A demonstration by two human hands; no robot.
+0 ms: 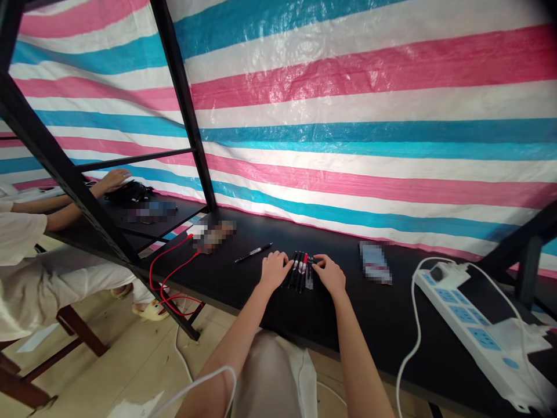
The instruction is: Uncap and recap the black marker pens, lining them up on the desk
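Several pens [300, 270] lie side by side on the black table [270, 305], mostly black, with one red-topped pen [305, 262] among them. My left hand [275, 270] is at the left edge of this row, fingers curled and thumb against the outermost pen. At the row's right edge is my right hand [330, 274], its thumb and fingers closed on the end pens. Between them, my two hands hold the row from its sides. Left of my left hand, a separate black pen [253, 253] lies slanted on the tabletop.
A white power strip [472, 331] with plugs and cables stands at the right. One blurred flat item [375, 263] lies nearer; another blurred item [214, 237] and red cables [169, 255] are at the left. Beyond a black metal frame [185, 104], another person's arm [82, 200] reaches over the table.
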